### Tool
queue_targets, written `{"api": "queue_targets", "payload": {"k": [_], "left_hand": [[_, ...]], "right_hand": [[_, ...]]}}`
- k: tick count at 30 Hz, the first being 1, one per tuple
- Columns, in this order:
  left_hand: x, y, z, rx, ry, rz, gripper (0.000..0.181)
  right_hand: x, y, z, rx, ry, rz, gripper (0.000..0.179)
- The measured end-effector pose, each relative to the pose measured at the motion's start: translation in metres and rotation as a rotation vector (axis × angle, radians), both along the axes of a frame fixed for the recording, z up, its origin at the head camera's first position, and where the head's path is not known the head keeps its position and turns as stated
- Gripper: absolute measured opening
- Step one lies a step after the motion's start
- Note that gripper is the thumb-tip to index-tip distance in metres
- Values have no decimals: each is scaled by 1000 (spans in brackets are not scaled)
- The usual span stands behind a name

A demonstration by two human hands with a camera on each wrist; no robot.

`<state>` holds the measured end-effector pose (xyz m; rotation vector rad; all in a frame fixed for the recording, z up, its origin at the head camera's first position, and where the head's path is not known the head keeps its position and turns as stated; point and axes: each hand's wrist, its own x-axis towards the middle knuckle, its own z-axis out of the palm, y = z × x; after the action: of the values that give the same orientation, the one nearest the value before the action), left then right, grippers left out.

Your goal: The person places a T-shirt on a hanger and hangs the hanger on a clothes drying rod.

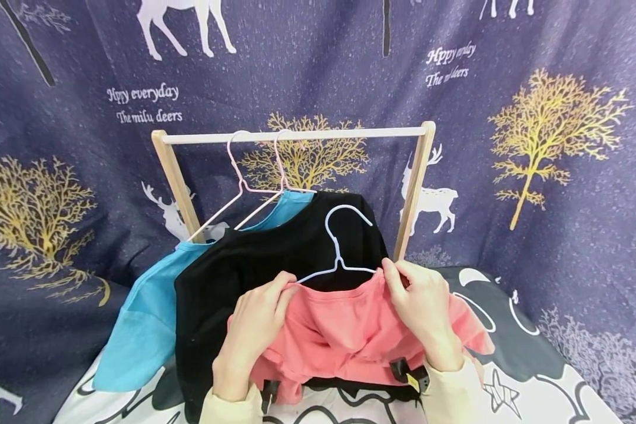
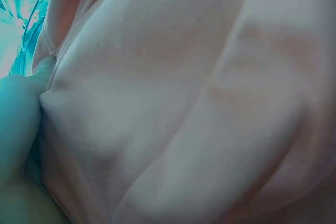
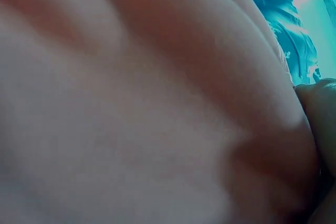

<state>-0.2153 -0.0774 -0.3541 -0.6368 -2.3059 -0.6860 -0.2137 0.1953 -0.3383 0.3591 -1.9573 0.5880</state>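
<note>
A coral-pink shirt [image 1: 344, 324] hangs between both hands in the head view. From its neckline rises the hook of a light blue hanger [image 1: 338, 250], with the arms running under the cloth at each side. My left hand [image 1: 254, 324] pinches the left side of the neckline close to the hanger's arm. On the other side, my right hand [image 1: 421, 300] pinches the cloth at the right shoulder. Folds of the shirt [image 2: 157, 87] fill most of the left wrist view. The right wrist view is mostly blurred shirt fabric [image 3: 147, 103] too.
Behind the hands stands a rack with a white bar [image 1: 344, 134] and wooden posts [image 1: 416, 188]. Two pink hangers [image 1: 241, 176] hang on it, with a blue shirt [image 1: 148, 318] and a black shirt [image 1: 217, 288]. A patterned cloth [image 1: 535, 365] lies below; a dark printed curtain [image 1: 318, 70] hangs behind.
</note>
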Motion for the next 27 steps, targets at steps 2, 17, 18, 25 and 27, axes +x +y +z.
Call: {"api": "queue_targets", "payload": {"k": [2,17,18,25,27], "left_hand": [[-1,-3,-2,7,-1,11,2],[-6,-27,-4,90,-75,40,3],[-5,-28,-4,96,-83,39,5],[-9,-39,-8,130,-187,65,18],[-13,-43,-12,141,-219,86,16]], "right_hand": [[0,3,-1,-4,-2,-17,46],[0,23,-1,-144,36,-128,50],[0,24,-1,-152,36,-130,50],[-1,26,0,-186,24,-135,53],[-2,26,-1,-209,14,-144,54]]}}
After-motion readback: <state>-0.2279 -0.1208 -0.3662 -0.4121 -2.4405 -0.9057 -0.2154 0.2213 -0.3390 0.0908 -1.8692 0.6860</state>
